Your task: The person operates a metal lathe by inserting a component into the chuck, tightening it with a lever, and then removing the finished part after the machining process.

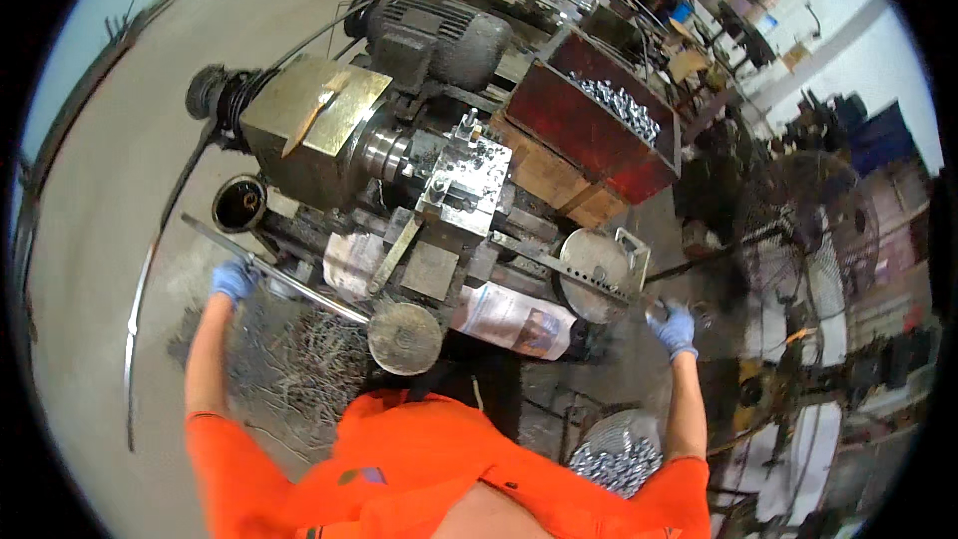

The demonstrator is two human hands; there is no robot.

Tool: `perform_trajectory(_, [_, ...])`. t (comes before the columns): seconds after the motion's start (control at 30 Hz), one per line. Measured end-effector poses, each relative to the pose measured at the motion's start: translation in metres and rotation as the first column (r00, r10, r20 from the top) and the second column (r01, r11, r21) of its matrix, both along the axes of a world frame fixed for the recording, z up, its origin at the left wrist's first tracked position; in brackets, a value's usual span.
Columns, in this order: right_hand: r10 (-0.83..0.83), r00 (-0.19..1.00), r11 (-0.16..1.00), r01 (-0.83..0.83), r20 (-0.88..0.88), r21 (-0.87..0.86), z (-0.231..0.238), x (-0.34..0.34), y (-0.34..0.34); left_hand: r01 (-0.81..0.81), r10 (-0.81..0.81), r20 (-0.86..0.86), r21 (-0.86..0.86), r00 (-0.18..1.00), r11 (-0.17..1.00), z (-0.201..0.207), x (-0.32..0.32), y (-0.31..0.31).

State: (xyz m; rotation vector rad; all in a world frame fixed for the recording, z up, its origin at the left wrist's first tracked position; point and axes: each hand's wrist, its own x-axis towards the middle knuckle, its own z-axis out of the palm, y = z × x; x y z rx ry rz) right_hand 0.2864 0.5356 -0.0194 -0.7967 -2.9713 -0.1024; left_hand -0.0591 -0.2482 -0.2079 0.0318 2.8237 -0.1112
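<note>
My left hand [235, 280], in a blue glove, is closed around a long metal lever [309, 293] that slants down to a round disc [404, 338] in front of the lathe. At the right, my gloved right hand [674, 328] is curled near the outer end of a flat bar with a row of holes [569, 268]. Something grey shows at its fingers, too small to make out. Between my hands stands the lathe, with its chuck [384, 153] and a shiny tool block [469, 183] dusted with dark chips.
A red bin [539, 90] of small metal parts sits on a wooden crate behind the lathe. Another container of shiny parts [617, 459] is low by my right arm. Metal shavings [314, 364] cover the floor at left. A fan [808, 230] stands at right.
</note>
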Motion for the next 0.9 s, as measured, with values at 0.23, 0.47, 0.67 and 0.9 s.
perform_trajectory(0.23, [-0.312,0.899,0.95,0.286,0.309,0.127,-0.034,0.016,0.08,0.066,0.12,-0.454,0.373,0.883,0.926,0.144,0.046,0.011])
perform_trajectory(0.47, [-0.401,0.908,0.912,0.383,0.122,0.15,-0.071,0.057,0.053,0.103,0.218,-0.409,0.633,0.886,0.768,0.161,0.034,0.088])
perform_trajectory(0.67, [-0.551,0.834,0.83,0.55,0.015,-0.098,-0.082,0.179,-0.033,-0.031,0.206,-0.438,0.375,0.875,0.926,0.126,0.015,0.099])
perform_trajectory(0.9, [-0.82,0.55,0.558,0.83,0.16,0.004,-0.087,0.309,-0.068,-0.005,0.201,-0.46,0.393,0.865,0.919,0.118,0.003,0.086])
